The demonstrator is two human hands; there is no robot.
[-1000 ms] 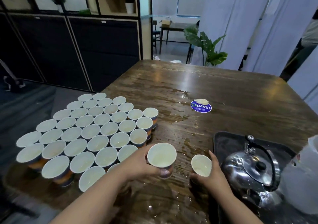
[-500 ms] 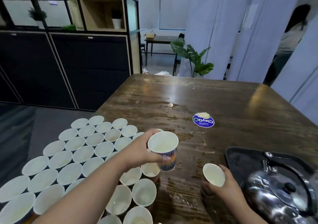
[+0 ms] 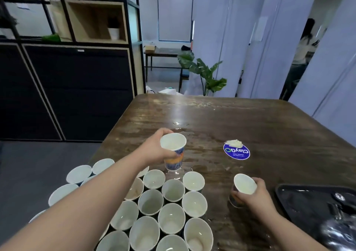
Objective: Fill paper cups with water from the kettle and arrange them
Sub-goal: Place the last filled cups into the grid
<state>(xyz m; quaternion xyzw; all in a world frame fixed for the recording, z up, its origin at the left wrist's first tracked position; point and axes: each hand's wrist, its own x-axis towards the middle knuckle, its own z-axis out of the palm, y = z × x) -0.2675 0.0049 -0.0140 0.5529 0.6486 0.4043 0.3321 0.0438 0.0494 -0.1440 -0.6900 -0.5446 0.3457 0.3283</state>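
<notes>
The left hand (image 3: 154, 146) had its grip wrapped round the side of a paper cup (image 3: 173, 150), which it held at the far edge of the packed block of cups (image 3: 154, 208) on the table (image 3: 250, 119), its base at or just over the wet wood; the right hand (image 3: 254, 196) clasped a second cup (image 3: 243, 187) near the black tray (image 3: 308, 191). To place it well, the held cup probably needed to stay level and come straight down beside the outermost cups, rims touching but not overlapping. A sideways nudge risked toppling neighbours on the slick surface.

Blue-orange patterned cup (image 3: 174, 159), white inside
</notes>
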